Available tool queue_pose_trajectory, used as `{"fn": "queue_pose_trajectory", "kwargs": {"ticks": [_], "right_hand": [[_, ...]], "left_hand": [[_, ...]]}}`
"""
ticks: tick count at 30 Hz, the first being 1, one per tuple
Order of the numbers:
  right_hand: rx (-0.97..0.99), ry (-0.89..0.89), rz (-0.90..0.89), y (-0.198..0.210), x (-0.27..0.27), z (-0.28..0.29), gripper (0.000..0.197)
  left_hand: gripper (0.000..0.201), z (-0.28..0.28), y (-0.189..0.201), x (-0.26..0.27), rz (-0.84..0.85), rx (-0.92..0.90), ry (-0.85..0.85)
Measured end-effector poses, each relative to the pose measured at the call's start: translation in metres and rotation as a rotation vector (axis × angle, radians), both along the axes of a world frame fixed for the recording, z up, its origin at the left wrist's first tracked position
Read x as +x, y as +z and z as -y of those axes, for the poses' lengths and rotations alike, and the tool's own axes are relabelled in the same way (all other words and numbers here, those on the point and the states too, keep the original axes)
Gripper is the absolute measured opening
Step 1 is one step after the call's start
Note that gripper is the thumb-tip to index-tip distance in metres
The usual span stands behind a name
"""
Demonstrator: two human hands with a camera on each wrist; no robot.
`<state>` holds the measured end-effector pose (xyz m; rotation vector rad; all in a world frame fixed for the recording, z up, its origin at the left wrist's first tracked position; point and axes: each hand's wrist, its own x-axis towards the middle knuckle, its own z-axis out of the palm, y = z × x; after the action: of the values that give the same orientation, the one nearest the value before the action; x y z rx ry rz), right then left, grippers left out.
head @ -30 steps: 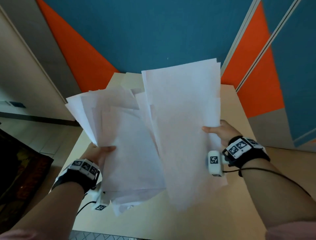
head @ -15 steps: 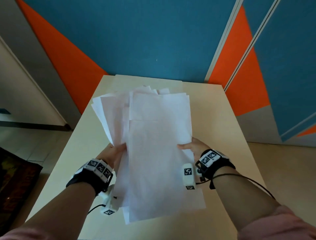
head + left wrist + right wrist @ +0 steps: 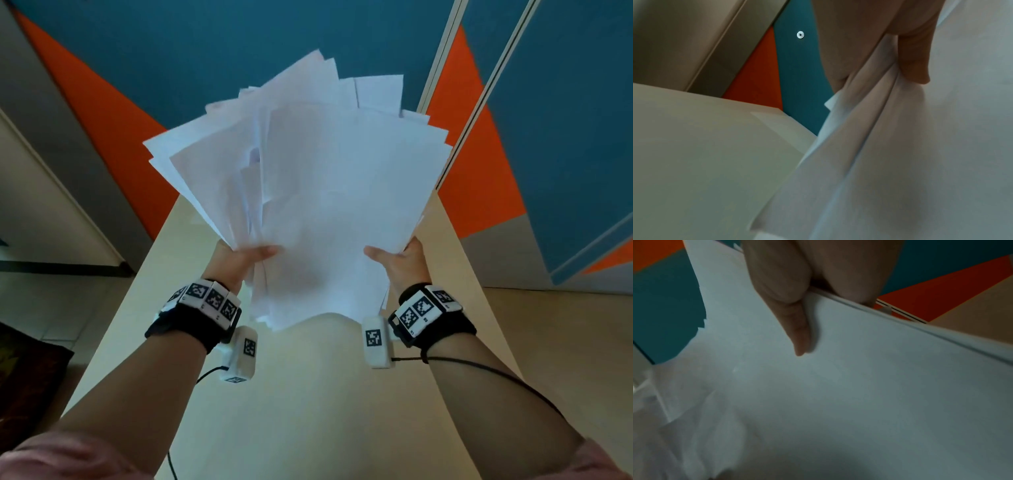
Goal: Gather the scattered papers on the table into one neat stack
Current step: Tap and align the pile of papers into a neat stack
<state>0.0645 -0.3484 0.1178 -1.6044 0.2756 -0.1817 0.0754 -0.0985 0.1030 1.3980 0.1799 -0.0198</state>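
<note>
Presently, the papers (image 3: pixel 318 192) are held aloft at frame centre, fanned unevenly, above the pale counter (image 3: pixel 308 394). Left hand (image 3: pixel 239 257) grip: thumb clamped over the sheaf's lower left edge. Right hand (image 3: pixel 400 260) grip: thumb pinching the lower right edge. The sheets block sight of the counter's far end. A blue and orange wall (image 3: pixel 212 51) fills the upper frame; grey door (image 3: pixel 51 205) at left.
</note>
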Motion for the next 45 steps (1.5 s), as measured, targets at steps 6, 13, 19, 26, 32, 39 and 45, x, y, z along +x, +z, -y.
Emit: {"fn": "queue_pose_trajectory", "kwargs": {"ticks": [6, 13, 19, 26, 32, 39, 45], "right_hand": [[-0.041, 0.137, -0.061, -0.021, -0.014, 0.009, 0.061], [0.021, 0.176, -0.147, -0.032, -0.022, 0.015, 0.04], [0.055, 0.11, -0.094, -0.022, -0.023, -0.005, 0.02], [0.03, 0.097, -0.007, -0.016, -0.024, -0.013, 0.039], [0.075, 0.102, -0.029, -0.02, -0.027, -0.004, 0.063], [0.109, 0.047, -0.073, -0.015, -0.022, -0.008, 0.027], [0.17, 0.085, 0.009, -0.001, -0.02, -0.006, 0.032]], "left_hand": [[0.055, -0.007, -0.022, -0.016, -0.088, 0.05, -0.069], [0.071, -0.01, -0.016, -0.022, -0.049, 0.053, -0.203], [0.032, 0.002, -0.009, -0.015, -0.056, 0.108, -0.02], [0.023, -0.002, 0.001, -0.016, 0.016, 0.145, -0.024], [0.078, -0.009, -0.011, -0.016, 0.032, 0.025, -0.119], [0.033, -0.004, -0.007, -0.01, 0.076, 0.082, -0.043], [0.017, -0.009, 0.006, -0.009, 0.159, 0.066, -0.06]]}}
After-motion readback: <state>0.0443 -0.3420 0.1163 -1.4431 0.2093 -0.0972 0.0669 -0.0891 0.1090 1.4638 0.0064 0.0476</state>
